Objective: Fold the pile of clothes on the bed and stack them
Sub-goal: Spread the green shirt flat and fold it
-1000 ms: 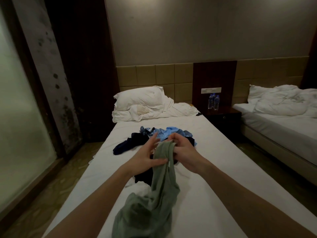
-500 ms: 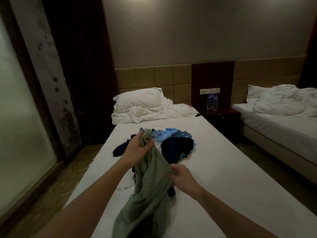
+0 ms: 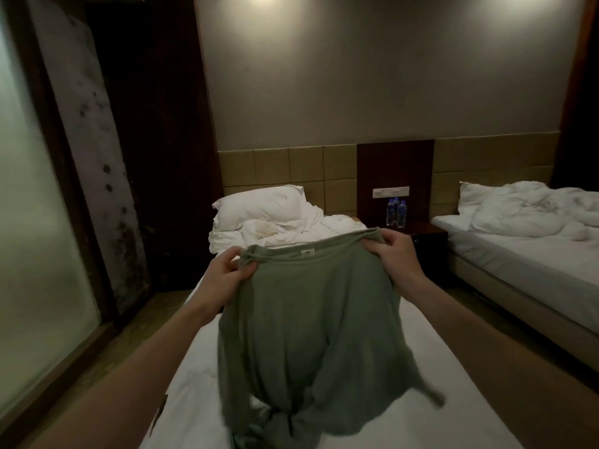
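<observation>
A green shirt point(image 3: 311, 322) hangs spread out in front of me above the white bed point(image 3: 431, 384). My left hand point(image 3: 223, 277) grips its left shoulder and my right hand point(image 3: 395, 254) grips its right shoulder. The neckline with a small white label faces me, and the hem bunches on the sheet near the bottom of the view. The shirt hides the pile of blue and dark clothes behind it.
A white pillow point(image 3: 259, 205) and crumpled bedding point(image 3: 291, 228) lie at the head of the bed. Two water bottles point(image 3: 396, 212) stand on a dark nightstand point(image 3: 424, 234). A second bed point(image 3: 525, 257) is at right, a frosted glass panel point(image 3: 29, 254) at left.
My hands moved apart and rose, pulling the bunched green shirt open by its shoulders. The view tilted up, and the shirt now covers the clothes pile.
</observation>
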Demonstrator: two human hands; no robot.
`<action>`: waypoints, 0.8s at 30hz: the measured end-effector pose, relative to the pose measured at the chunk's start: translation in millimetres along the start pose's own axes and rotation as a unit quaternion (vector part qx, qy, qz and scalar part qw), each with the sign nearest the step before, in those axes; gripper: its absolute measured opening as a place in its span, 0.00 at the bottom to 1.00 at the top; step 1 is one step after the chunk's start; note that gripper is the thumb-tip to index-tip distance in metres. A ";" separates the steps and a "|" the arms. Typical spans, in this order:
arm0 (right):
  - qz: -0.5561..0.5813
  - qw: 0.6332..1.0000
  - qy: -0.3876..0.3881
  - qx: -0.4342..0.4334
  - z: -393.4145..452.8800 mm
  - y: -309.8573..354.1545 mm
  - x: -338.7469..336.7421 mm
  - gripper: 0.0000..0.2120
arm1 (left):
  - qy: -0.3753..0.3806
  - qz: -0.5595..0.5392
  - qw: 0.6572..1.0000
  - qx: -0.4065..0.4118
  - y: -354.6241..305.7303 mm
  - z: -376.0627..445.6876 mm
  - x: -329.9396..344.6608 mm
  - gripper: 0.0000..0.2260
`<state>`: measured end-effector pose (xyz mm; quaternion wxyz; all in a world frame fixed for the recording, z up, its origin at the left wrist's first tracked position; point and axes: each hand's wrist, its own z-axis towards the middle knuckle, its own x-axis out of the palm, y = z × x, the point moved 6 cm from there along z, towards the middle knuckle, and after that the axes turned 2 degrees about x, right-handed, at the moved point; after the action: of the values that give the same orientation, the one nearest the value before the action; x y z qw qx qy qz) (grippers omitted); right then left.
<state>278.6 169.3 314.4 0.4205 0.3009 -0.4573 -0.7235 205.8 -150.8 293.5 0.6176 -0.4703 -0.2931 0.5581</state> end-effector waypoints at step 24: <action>-0.130 0.943 -0.098 -0.289 -100.3 228.5 -142.1 0.06 | -0.238 0.299 0.857 0.345 -258.3 -119.7 13.1 0.03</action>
<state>503.1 201.8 490.5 0.3448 0.1508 -0.2240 -0.8990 421.5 -151.6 479.7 0.4554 -0.1449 -0.0648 0.8760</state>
